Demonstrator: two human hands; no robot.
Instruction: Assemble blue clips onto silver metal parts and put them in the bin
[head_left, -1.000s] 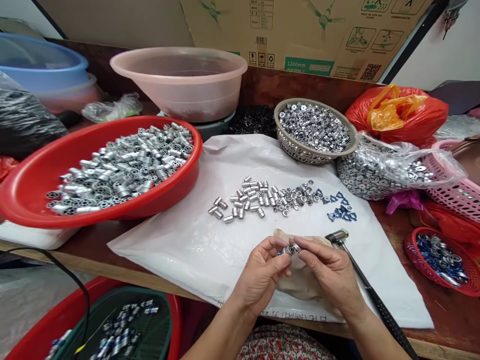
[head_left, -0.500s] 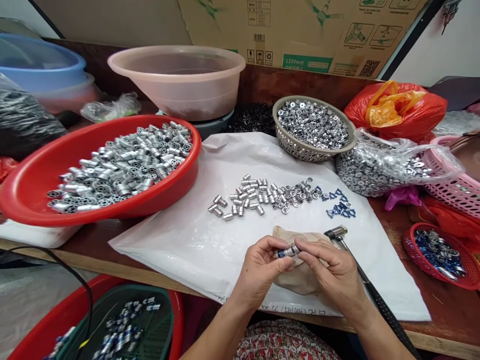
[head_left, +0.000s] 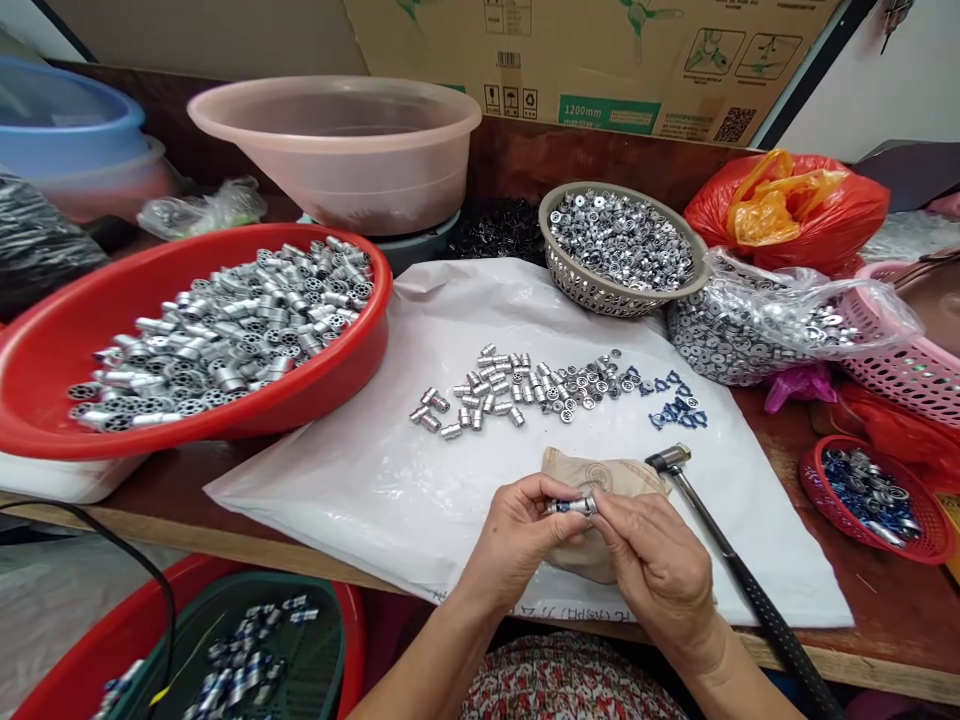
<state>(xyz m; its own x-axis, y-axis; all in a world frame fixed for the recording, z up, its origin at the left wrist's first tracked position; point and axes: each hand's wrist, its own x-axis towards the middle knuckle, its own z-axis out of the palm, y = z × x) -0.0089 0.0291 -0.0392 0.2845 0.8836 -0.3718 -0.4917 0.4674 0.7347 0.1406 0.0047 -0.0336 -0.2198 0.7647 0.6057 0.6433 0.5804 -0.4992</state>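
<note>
Between the fingertips of my left hand and my right hand lies a small cylindrical metal part, silver with a blue section toward its left. Both hands pinch it, one at each end, above a beige cloth pad. To the right of the pad rests a hammer with a black handle. Beyond my hands, silver cylinders, small round caps and blue ring-like pieces lie loose on a white plastic sheet.
A red basin of silver cylinders stands left. A grey basket of caps and a clear bag of round pieces sit behind right. A small red basket is at far right. Lower left, a green tray holds blue-and-silver parts.
The view has shifted slightly. My right fingers have changed position at the right end of the metal part, and both hands still hold it.
</note>
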